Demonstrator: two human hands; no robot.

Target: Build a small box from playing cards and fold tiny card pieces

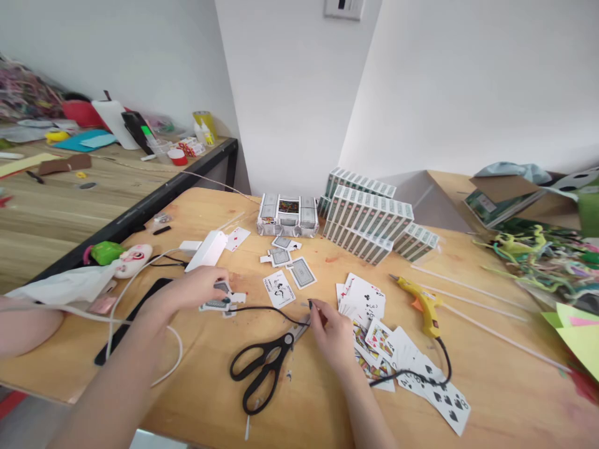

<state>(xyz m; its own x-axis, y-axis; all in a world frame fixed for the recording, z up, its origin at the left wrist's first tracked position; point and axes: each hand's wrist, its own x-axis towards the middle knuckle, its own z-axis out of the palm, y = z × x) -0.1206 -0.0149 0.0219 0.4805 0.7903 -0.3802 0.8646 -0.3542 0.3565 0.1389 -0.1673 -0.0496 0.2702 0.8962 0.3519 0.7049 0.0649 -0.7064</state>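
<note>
My left hand [206,288] is curled over a small group of cut playing cards [213,305] left of the middle, its fingertips touching one of them. My right hand [331,329] has its thumb and finger pinched together just beyond the scissors' tips; what lies between them, if anything, is too small to make out. Black-handled scissors [266,373] lie partly open between my hands. A black cord [266,308] passes by their tips and under my right hand. Nearby lie a joker card [279,289], a patterned card back [302,272] and notched card pieces [279,257].
A box-like build of cards [287,215] stands at the back, beside stacked card boxes [365,218]. On the right lie loose playing cards [367,296], a yellow glue gun [421,302] and white glue sticks [472,302]. A phone [133,321] and white cable [112,312] lie left.
</note>
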